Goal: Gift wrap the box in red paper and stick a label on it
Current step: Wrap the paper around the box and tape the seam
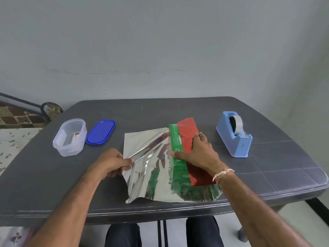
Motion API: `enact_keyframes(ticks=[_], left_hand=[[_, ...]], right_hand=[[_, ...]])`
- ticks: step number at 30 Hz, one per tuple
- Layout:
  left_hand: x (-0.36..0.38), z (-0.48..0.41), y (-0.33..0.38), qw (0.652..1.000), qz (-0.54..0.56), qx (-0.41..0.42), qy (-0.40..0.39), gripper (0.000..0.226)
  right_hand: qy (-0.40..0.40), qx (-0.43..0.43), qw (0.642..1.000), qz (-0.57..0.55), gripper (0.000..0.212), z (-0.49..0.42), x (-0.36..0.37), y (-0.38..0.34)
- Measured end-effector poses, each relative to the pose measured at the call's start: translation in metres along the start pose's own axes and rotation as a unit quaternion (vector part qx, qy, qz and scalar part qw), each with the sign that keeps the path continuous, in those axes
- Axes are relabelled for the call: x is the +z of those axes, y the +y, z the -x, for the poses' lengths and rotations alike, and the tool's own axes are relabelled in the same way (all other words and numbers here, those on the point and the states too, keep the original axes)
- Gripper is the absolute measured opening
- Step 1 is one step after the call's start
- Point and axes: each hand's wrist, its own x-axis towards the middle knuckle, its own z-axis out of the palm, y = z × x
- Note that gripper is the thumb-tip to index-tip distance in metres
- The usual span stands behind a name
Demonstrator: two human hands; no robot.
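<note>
The grey table (178, 111) carries all the work, and the red paper (142, 145) lies on its near half with the silver underside facing up. The green box (175, 139) stands on the right part of that sheet, its long axis running away from me, with one red flap already folded over its right side and top. My right hand (199, 152) lies flat on that flap, fingers extended and spread, gripping nothing; it presses the flap down so that, in my judgement, the box cannot slide while the other side is drawn up. My left hand (110, 163) pinches the sheet's free left edge between thumb and curled fingers, lifting it slightly off the table, ready to pull it over the box. The green top strip is not yet covered. The blue tape dispenser (235, 138) stands to the right of the box, well apart, within reach of the right hand. The clear container (60, 145) sits open at far left with what appears to be the label (75, 137) inside, and its blue lid (101, 131) lies just beside it. Nothing obstructs the fold path.
</note>
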Motion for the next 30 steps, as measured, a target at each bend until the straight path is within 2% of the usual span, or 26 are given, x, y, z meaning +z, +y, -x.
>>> enact_keyframes(ticks=[3, 6, 9, 11, 12, 14, 17, 21, 24, 30], left_hand=[[-0.002, 0.009, 0.004, 0.999, 0.018, -0.011, -0.032, 0.032], [-0.003, 0.017, 0.01, 0.998, 0.064, -0.009, -0.017, 0.02], [-0.004, 0.022, 0.014, 0.998, 0.059, -0.002, 0.009, 0.03], [-0.003, 0.023, 0.012, 0.995, 0.096, -0.009, 0.008, 0.03], [-0.002, 0.023, 0.011, 0.988, 0.152, -0.017, -0.003, 0.026], [0.001, 0.024, 0.009, 0.951, 0.306, -0.023, -0.031, 0.01], [0.003, 0.02, 0.009, 0.894, 0.444, 0.041, -0.051, 0.031], [0.006, 0.024, 0.026, 0.857, 0.492, 0.094, -0.121, 0.057], [0.008, 0.025, 0.04, 0.865, 0.47, 0.11, -0.137, 0.06], [0.019, 0.026, 0.076, 0.91, 0.372, 0.141, -0.117, 0.061]], right_hand=[[0.003, -0.001, 1.0, 0.0, 0.133, 0.0, 0.0, 0.0], [0.002, 0.001, 1.0, -0.004, 0.136, 0.001, 0.0, 0.0], [0.002, 0.0, 1.0, -0.007, 0.137, 0.001, 0.0, 0.001], [0.002, -0.002, 1.0, -0.007, 0.136, 0.002, 0.0, 0.0], [0.002, -0.002, 1.0, -0.008, 0.136, 0.002, 0.0, 0.0], [0.004, -0.001, 1.0, -0.007, 0.136, 0.003, -0.001, 0.0], [0.003, -0.004, 1.0, -0.012, 0.136, 0.003, -0.002, -0.001], [0.002, -0.003, 1.0, -0.015, 0.137, 0.002, -0.001, 0.001], [0.002, -0.003, 1.0, -0.023, 0.134, 0.001, 0.0, 0.003], [0.001, -0.008, 1.0, -0.028, 0.131, 0.001, -0.001, 0.004]])
